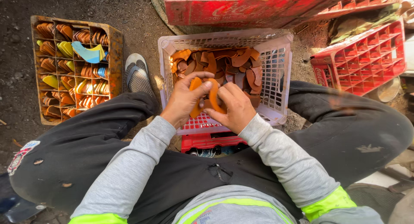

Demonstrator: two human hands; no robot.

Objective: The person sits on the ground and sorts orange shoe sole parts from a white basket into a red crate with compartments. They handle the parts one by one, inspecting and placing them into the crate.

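Observation:
My left hand [184,99] and my right hand [233,108] meet over the near edge of a white plastic basket [282,73]. Together they grip curved orange rubber pieces [212,93], the left on one at its thumb, the right on a bent strip. The basket holds a heap of brown and orange curved scraps [233,64]. It rests on a red crate [207,141] between my knees. I sit with legs apart in dark trousers and grey sleeves with bright yellow cuffs.
At the left stands a rusty compartmented crate [115,55] filled with sorted orange, yellow and blue pieces. A shoe [138,75] lies beside the basket. Red bottle crates stand at the top [241,10] and the right [366,60]. The ground is dark dirt.

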